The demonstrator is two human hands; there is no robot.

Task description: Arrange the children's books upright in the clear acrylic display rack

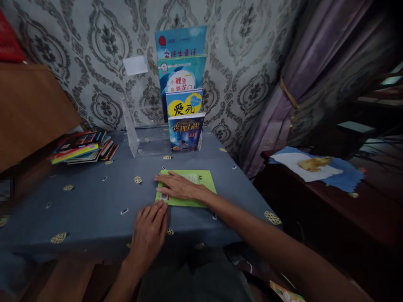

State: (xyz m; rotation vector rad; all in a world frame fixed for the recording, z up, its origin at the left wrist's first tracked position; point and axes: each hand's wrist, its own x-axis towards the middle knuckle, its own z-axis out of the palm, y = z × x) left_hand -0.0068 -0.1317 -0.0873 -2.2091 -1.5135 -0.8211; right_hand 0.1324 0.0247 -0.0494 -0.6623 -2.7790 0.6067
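A light green book [206, 180] lies flat on the cloth-covered table, with a barcode near its left edge. My right hand [178, 186] rests on it, palm down, fingers stretched out toward the book's left edge. My left hand [149, 226] lies on the tablecloth by the book's near left corner, fingers loosely bent and side by side, with the fingertips close to the corner. Whether they touch it I cannot tell. Behind the green book, a clear display rack [130, 130] holds several books in stepped rows, with a dark blue book [185, 136] in front.
A loose pile of books [80, 147] lies at the table's left, beside a brown wooden panel [34, 109]. The patterned wall [242, 63] stands right behind the rack. To the right are a purple curtain [277, 109] and a dark red surface with blue and white cloths [343, 178].
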